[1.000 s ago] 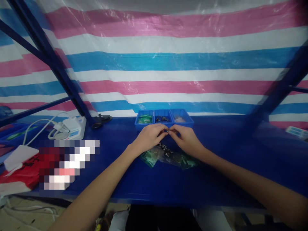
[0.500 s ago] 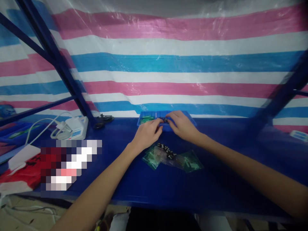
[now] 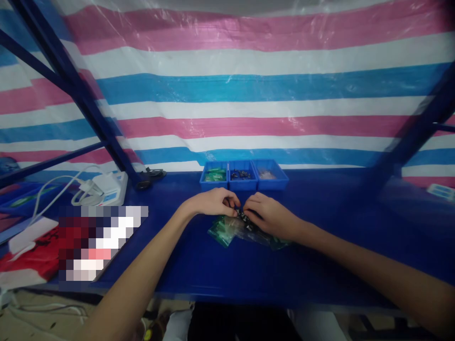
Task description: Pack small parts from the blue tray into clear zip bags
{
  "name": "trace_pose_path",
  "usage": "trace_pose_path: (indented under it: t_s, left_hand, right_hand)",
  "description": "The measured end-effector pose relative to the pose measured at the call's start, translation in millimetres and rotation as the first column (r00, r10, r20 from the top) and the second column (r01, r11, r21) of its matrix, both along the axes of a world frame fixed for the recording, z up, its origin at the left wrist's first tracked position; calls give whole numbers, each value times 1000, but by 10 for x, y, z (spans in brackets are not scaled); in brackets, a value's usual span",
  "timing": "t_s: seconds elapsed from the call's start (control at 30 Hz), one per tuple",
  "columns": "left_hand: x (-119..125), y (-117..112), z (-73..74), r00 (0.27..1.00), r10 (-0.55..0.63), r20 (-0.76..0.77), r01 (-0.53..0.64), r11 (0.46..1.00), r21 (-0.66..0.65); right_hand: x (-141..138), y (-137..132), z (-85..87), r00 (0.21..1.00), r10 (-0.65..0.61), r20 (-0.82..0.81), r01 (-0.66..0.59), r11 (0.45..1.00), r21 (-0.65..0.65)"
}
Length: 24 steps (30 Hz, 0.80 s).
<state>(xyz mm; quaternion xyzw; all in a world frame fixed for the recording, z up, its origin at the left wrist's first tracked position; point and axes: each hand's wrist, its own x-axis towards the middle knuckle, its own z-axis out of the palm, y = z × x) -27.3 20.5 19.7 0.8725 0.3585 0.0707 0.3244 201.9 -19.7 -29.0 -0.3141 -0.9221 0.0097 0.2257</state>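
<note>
- The striped sheet (image 3: pixel 249 94) hung behind the blue table (image 3: pixel 337 246) and filled most of the view, with dark blue frame bars (image 3: pixel 81 99) crossing it at the left.
- A white charger with cords (image 3: pixel 103 187) lay at the table's left end, well apart from the hands.
- A blue tray (image 3: pixel 243 185) with three compartments stood at the back edge; green pieces lay in its left compartment, small dark parts in the middle one, pale bits in the right one.
- A heap of clear bags (image 3: pixel 227 231) with green pieces and small black parts (image 3: pixel 245 219) lay in front of the tray, under both hands.
- The left hand (image 3: pixel 209 204) was curled, fingertips pinched at the heap's top; whether it gripped a part was too small to tell.
- The right hand (image 3: pixel 268 218) rested on the bags, fingers bent toward the same spot, touching the left.
- Risk, as a judgement: the slick bags could slide under the hands, and loose black parts could roll off the heap and scatter over the table.
</note>
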Motion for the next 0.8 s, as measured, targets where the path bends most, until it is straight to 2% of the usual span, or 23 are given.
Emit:
trace_pose_path:
  t_s: [0.37, 0.63, 0.8]
  left_hand:
    - [52, -20, -40, 1000, 25, 0, -25, 999, 24]
    - [104, -56, -58, 999, 40, 26, -43, 995, 95]
    - [117, -54, -87, 996, 82, 32, -85, 991, 103]
  right_hand:
    - [-22, -33, 7, 999, -42, -10, 42, 999, 8]
    - [-10, -45, 5, 999, -44, 27, 43, 998, 54]
    - [-17, -54, 11, 998, -49, 44, 47, 997, 59]
